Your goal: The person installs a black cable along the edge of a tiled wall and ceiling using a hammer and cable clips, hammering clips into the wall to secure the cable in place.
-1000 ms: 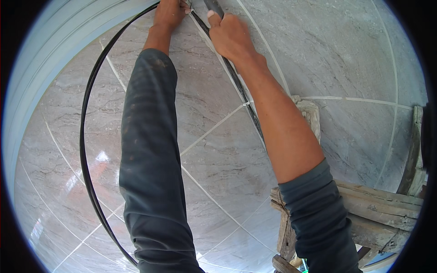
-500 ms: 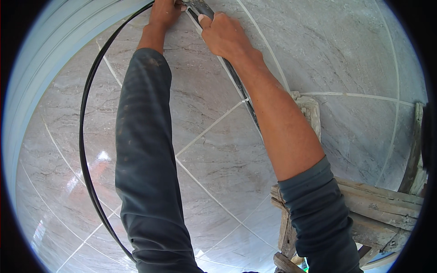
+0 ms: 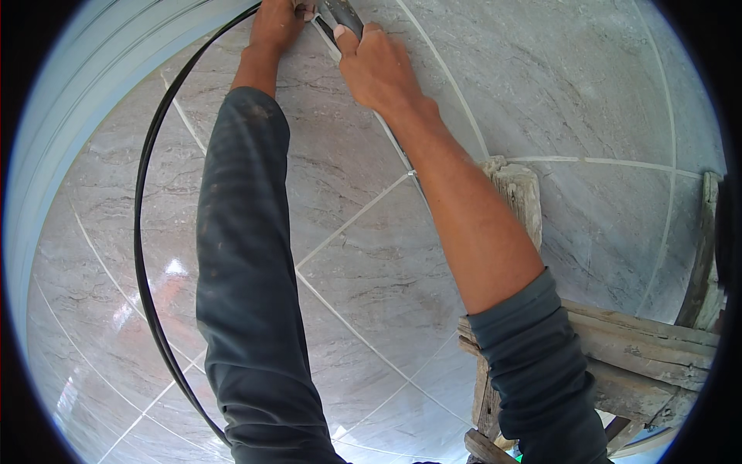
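My right hand (image 3: pixel 379 68) is closed around a dark grey rounded strip (image 3: pixel 340 14) near the top edge, its thumb laid along the near side. Just left of it, my left hand (image 3: pixel 275 29) has its fingers bent together at the top of the picture. What they pinch is cut off or too small to make out. Beside the left hand, a black cable (image 3: pixel 141 216) arcs down the left side and ends behind my left sleeve. A narrow pale-edged slot (image 3: pixel 394 141) runs through the tiles under my right hand and forearm.
Grey marbled tiles (image 3: pixel 363 255) with white joints fill most of the view. A pale ribbed panel (image 3: pixel 85 100) curves along the upper left. At the lower right stands a rough wooden frame (image 3: pixel 641 344), with one post (image 3: pixel 519 193) close beside my right forearm.
My right hand and forearm have shifted slightly left, and the dark length in the slot beside the forearm shows less now. My left hand has barely moved.
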### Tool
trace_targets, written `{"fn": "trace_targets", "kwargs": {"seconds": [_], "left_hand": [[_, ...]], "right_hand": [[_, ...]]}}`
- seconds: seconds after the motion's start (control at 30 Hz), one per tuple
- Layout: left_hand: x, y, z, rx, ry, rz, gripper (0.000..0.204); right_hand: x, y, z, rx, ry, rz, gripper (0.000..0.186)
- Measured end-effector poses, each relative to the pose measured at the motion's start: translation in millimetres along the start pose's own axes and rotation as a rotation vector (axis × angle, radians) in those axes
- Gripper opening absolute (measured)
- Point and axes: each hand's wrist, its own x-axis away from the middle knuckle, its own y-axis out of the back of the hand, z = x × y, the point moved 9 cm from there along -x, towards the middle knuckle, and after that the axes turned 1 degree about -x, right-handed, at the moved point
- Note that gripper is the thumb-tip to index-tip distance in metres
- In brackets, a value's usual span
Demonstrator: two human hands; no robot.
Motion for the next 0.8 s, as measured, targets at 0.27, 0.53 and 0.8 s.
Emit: {"fn": "trace_targets", "kwargs": {"seconds": [0.27,0.53,0.8], "left_hand": [[2.7,3.6,-12.0,0.087,-0.027,-0.035,0.013],[1.6,0.6,-17.8,0.102,0.11,0.04,0.016],[-4.2,-3.2,4.4,0.072,-0.136,-0.08,0.011]], "right_hand": [[2.1,4.7,3.1,-0.015,0.031,-0.03,0.052],[-4.4,6.2,-9.2,0.073,0.088,-0.106,0.053],[-4.1,-2.3,-4.3,0.052,0.086,-0.052,0.052]]}}
